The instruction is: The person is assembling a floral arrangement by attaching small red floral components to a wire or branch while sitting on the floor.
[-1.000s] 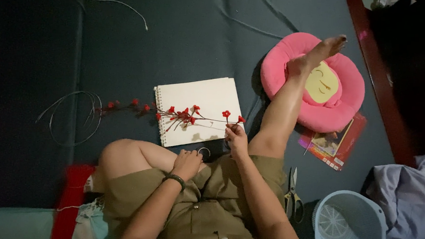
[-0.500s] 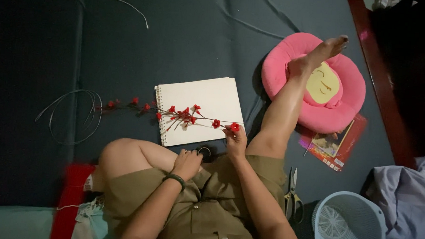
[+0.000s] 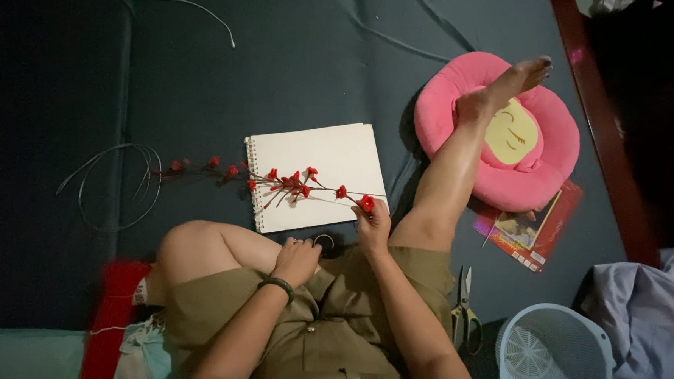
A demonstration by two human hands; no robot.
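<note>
I sit on a dark mat with a white spiral sketchbook in front of my knees. A thin branch of small red flowers lies across it, its tip reaching left onto the mat. My right hand pinches the branch's right end at a red blossom. My left hand rests on my lap, fingers curled beside a small wire ring; whether it grips the ring is unclear.
A pink round cushion lies under my outstretched foot, with a red booklet beside it. Scissors and a light blue basket sit at right. Coiled wire lies left; red cloth at lower left.
My right hand slid the branch's end slightly down and right along the sketchbook edge. The left hand stayed on my lap.
</note>
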